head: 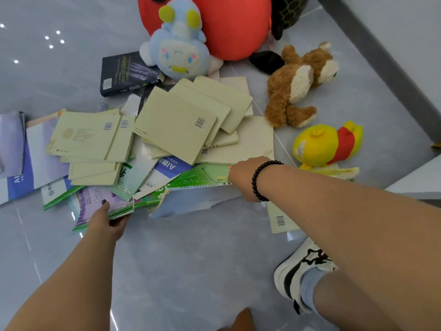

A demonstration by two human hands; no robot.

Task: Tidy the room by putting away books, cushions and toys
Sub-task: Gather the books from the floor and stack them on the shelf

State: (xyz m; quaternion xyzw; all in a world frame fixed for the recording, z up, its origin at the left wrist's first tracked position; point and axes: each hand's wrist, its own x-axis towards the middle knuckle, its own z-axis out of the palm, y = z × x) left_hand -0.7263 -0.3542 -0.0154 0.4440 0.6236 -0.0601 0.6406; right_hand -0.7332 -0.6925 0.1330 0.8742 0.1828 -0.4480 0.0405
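Note:
A heap of books lies on the grey tiled floor: several pale yellow paperbacks (pixel 176 125), green and purple ones, and a dark book (pixel 126 74) at the back. My left hand (pixel 107 222) grips the near edge of a purple and green book (pixel 95 204), thumb on its cover. My right hand (pixel 241 177), with a black bead bracelet on the wrist, holds the right edge of a green book (pixel 200 179); its fingers are hidden under the hand. Soft toys lie behind and to the right: a blue plush (pixel 177 44), a brown plush dog (pixel 296 84) and a yellow and red plush (pixel 327 144).
A big red cushion (pixel 233 25) sits at the back with a dark patterned object (pixel 288 13) beside it. A wall with a grey skirting (pixel 386 60) runs along the right. A white ledge (pixel 420 180) juts in at the right. My shoe (pixel 300 268) stands on the floor near right.

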